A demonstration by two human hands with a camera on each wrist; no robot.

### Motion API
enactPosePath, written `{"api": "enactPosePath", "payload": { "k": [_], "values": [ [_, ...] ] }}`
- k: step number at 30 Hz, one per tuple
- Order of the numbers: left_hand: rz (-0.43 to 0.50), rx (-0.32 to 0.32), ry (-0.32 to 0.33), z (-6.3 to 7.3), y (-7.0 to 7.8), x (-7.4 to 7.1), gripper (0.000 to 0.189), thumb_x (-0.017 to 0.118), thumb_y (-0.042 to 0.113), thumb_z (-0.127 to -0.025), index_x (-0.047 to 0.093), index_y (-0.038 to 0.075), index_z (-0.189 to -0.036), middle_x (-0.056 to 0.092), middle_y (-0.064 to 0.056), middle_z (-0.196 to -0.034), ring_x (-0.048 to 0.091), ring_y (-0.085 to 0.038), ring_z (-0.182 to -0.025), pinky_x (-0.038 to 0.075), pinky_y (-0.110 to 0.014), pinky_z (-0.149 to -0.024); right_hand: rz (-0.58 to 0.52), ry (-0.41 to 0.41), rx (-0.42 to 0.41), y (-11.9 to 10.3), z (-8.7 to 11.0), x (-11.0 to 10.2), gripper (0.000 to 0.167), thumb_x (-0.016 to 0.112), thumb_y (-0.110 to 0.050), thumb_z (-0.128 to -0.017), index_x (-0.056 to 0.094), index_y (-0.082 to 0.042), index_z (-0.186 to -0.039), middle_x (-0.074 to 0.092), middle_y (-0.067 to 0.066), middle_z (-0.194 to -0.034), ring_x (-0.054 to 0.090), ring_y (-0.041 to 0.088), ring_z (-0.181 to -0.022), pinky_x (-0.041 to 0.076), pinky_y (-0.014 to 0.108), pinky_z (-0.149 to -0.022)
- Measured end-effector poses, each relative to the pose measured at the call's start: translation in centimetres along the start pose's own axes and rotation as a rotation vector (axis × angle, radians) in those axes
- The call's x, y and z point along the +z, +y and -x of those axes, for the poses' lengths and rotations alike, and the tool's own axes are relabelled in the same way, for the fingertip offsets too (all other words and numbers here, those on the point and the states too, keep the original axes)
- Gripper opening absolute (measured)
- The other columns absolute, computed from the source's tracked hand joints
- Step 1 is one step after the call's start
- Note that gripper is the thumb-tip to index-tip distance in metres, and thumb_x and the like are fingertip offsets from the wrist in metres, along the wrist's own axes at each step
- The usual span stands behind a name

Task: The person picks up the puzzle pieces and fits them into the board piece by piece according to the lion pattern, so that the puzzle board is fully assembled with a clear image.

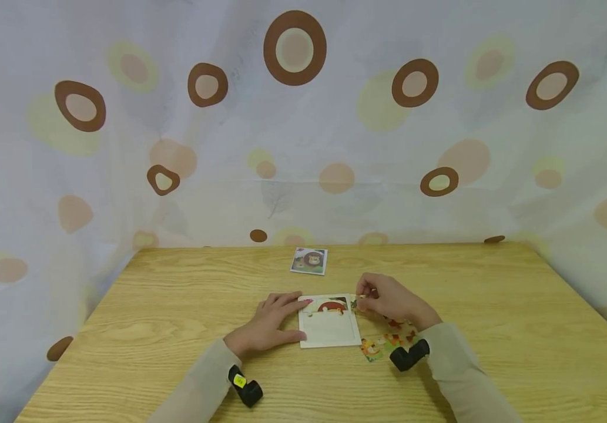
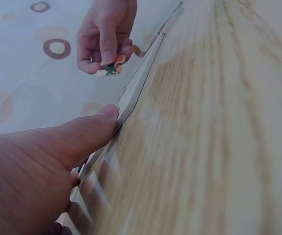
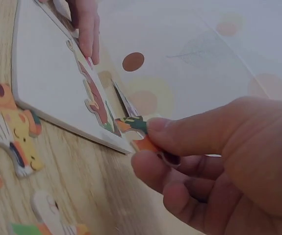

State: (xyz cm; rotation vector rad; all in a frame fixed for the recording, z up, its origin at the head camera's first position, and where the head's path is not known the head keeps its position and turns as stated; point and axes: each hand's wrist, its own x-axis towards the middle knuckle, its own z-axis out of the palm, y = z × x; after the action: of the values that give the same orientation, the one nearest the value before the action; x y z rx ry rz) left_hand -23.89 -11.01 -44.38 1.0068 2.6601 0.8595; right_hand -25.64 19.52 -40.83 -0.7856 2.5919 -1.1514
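Left hand (image 1: 267, 328) flat on puzzle tray (image 1: 329, 330), right hand (image 1: 390, 301) pinching puzzle piece (image 3: 137, 131) seemingly over its corner

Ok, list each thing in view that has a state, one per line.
Puzzle board: flat on the table, mostly unfilled, a few pieces set along its top.
Puzzle piece: pinched, off the table, by the board's top right corner.
Loose pieces: lying right of the board.
Picture card: flat, face up.
Left hand: resting on the board's left edge.
Right hand: pinching the piece.
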Motion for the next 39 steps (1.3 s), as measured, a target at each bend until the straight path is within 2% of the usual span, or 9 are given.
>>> {"api": "enactPosePath", "payload": {
  "k": [8, 15, 22, 31, 35, 39],
  "values": [
    [-0.017, -0.001, 0.001, 0.0, 0.0, 0.0, 0.065, 0.063, 0.040, -0.092, 0.038, 0.019, -0.149, 0.027, -0.011, -0.157, 0.024, -0.035, -0.138, 0.021, -0.058, -0.105, -0.084, 0.029, -0.019, 0.3, -0.7, 0.9, 0.009, 0.062, -0.010, -0.094, 0.056, -0.003, -0.098, 0.060, 0.008, -0.078, 0.055, 0.016, -0.058, 0.045, 0.026, -0.053],
    [-0.022, -0.001, 0.006, -0.1, 0.1, -0.2, 0.064, 0.063, 0.038, -0.092, 0.039, 0.019, -0.148, 0.028, -0.012, -0.156, 0.025, -0.035, -0.137, 0.022, -0.058, -0.104, -0.064, 0.082, -0.051, 0.5, -1.3, 1.8, 0.011, 0.066, -0.012, -0.092, 0.060, -0.005, -0.096, 0.064, 0.005, -0.084, 0.055, 0.010, -0.063, 0.047, 0.025, -0.057],
    [-0.030, -0.012, 0.001, -0.1, 0.2, 0.2, 0.065, 0.063, 0.039, -0.092, 0.039, 0.019, -0.149, 0.028, -0.012, -0.156, 0.026, -0.035, -0.136, 0.022, -0.058, -0.104, -0.038, 0.058, -0.049, 0.0, -1.7, 3.1, 0.007, 0.067, -0.016, -0.092, 0.064, -0.011, -0.095, 0.064, 0.001, -0.086, 0.058, 0.010, -0.073, 0.047, 0.024, -0.065],
    [-0.032, -0.006, -0.008, -0.6, 0.4, 0.0, 0.065, 0.061, 0.042, -0.093, 0.038, 0.020, -0.149, 0.027, -0.010, -0.157, 0.024, -0.033, -0.138, 0.021, -0.058, -0.106, -0.016, 0.052, -0.089, -0.7, -2.4, 4.6, 0.007, 0.067, -0.018, -0.091, 0.067, -0.012, -0.093, 0.060, -0.005, -0.073, 0.047, 0.006, -0.057, 0.041, 0.022, -0.055],
    [-0.044, -0.019, -0.011, -0.3, 0.2, 0.0, 0.065, 0.062, 0.042, -0.093, 0.038, 0.021, -0.149, 0.027, -0.009, -0.157, 0.024, -0.032, -0.138, 0.021, -0.057, -0.105, -0.002, 0.043, -0.102, -0.9, -2.9, 5.5, 0.005, 0.068, -0.020, -0.091, 0.068, -0.016, -0.093, 0.060, -0.006, -0.071, 0.048, 0.006, -0.056, 0.041, 0.022, -0.054],
    [-0.038, -0.016, -0.006, 0.1, 0.0, -0.1, 0.065, 0.062, 0.042, -0.093, 0.038, 0.021, -0.149, 0.027, -0.010, -0.157, 0.025, -0.032, -0.138, 0.022, -0.057, -0.105, 0.021, 0.062, -0.134, -1.3, -3.4, 6.4, 0.006, 0.070, -0.020, -0.090, 0.069, -0.015, -0.091, 0.059, -0.007, -0.069, 0.047, 0.005, -0.056, 0.042, 0.023, -0.054]
  ]
}}
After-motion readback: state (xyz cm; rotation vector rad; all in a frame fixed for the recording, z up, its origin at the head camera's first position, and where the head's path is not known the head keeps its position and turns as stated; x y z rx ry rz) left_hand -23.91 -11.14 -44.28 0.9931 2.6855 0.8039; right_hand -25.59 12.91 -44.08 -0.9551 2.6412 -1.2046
